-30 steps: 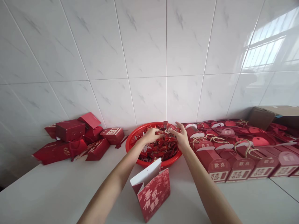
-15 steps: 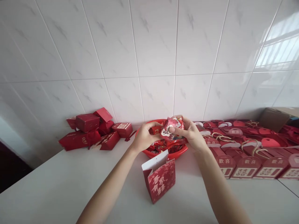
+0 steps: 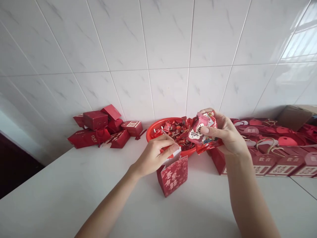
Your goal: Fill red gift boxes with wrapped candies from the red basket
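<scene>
My left hand (image 3: pixel 156 154) is closed at the mouth of an upright red paper gift box (image 3: pixel 173 178). A bit of a red candy packet shows between its thumb and fingers, mostly hidden by them. The box's white inner flap (image 3: pixel 176 152) stands up beside the thumb. My right hand (image 3: pixel 226 132) grips several shiny candy packets (image 3: pixel 201 132), red and pink with white lettering, above the right side of the basket. Behind the box sits a red plastic basket (image 3: pixel 149 130) filled with small red-wrapped candies (image 3: pixel 174 129).
Several red boxes (image 3: pixel 95 120) lie in a loose pile at the left by the tiled wall (image 3: pixel 168 92). Rows of red gift boxes with cord handles (image 3: pixel 284 162) stand at the right. A brown carton (image 3: pixel 289 115) is behind them. Everything rests on a white table (image 3: pixel 99 185).
My hands have moved apart. The left came down from over the basket to the box's mouth; the right went rightward with its packets. The view has shifted slightly.
</scene>
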The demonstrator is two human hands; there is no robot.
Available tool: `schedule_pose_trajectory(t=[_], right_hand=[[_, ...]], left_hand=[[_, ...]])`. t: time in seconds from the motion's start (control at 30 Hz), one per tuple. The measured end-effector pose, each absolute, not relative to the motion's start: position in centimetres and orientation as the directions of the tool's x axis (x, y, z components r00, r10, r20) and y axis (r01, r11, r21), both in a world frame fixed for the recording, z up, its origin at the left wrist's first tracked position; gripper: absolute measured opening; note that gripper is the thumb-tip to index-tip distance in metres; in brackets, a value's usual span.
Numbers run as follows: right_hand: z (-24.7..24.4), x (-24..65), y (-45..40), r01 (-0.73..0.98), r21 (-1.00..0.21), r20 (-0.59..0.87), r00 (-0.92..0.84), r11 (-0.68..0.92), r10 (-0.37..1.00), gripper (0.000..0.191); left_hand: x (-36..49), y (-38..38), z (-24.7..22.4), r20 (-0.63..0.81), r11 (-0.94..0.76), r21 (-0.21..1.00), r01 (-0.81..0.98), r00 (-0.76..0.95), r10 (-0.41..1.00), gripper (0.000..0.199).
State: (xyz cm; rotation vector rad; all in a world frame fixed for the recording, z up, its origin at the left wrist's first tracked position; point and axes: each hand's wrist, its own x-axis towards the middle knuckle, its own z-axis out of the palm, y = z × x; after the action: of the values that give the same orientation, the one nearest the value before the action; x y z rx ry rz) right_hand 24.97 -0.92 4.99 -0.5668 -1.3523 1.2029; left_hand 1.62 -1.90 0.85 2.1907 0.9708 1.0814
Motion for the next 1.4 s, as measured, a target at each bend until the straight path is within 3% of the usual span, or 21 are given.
schedule_pose_trajectory(t=[0.27, 0.47, 0.63, 0.77, 0.93, 1.1, 1.2, 1.3, 1.4], right_hand=[[5.0, 24.5, -0.9, -0.304, -0.889, 0.417, -0.232, 0.342, 0.879, 0.036], [4.8, 24.5, -0.3, -0.305, -0.917, 0.354, -0.329, 0.255, 0.876, 0.040], [4.0, 23.8, 0.8, -0.299, -0.940, 0.290, -0.443, 0.165, 0.849, 0.040], [3.3, 22.8, 1.5, -0.281, -0.955, 0.230, -0.493, 0.097, 0.839, 0.041], [2.6, 22.0, 1.8, -0.216, -0.974, 0.182, -0.574, 0.067, 0.798, 0.037], [2.4, 21.8, 1.6, -0.096, -0.978, 0.206, -0.602, 0.186, 0.772, 0.037], [2.6, 21.8, 1.3, -0.039, -0.937, 0.316, -0.518, 0.347, 0.795, 0.036], [2.7, 21.8, 1.0, 0.147, -0.851, 0.405, -0.426, 0.503, 0.809, 0.032], [2.6, 21.8, 0.6, 0.333, -0.772, 0.367, -0.463, 0.542, 0.807, 0.033]], left_hand=[[0.6, -2.0, 1.2, 0.362, -0.557, 0.656, 0.510, 0.435, 0.825, 0.027], [-1.6, -2.9, 2.4, 0.019, -0.473, 0.563, 0.678, 0.561, 0.827, 0.037], [-0.8, -1.8, 1.4, 0.137, -0.424, 0.515, 0.745, 0.416, 0.899, 0.032], [-0.6, -1.1, 1.1, 0.121, -0.352, 0.564, 0.747, 0.347, 0.930, 0.017], [-0.7, -1.3, 1.4, 0.031, -0.342, 0.609, 0.716, 0.409, 0.912, 0.033], [-0.7, -1.4, 1.5, 0.037, -0.397, 0.612, 0.684, 0.476, 0.878, 0.025], [-0.9, -1.2, 1.3, 0.031, -0.389, 0.616, 0.685, 0.473, 0.881, 0.035], [-1.0, -1.1, 1.2, 0.022, -0.383, 0.603, 0.700, 0.465, 0.885, 0.045], [-0.9, -1.2, 1.4, 0.034, -0.431, 0.585, 0.687, 0.509, 0.860, 0.039]])
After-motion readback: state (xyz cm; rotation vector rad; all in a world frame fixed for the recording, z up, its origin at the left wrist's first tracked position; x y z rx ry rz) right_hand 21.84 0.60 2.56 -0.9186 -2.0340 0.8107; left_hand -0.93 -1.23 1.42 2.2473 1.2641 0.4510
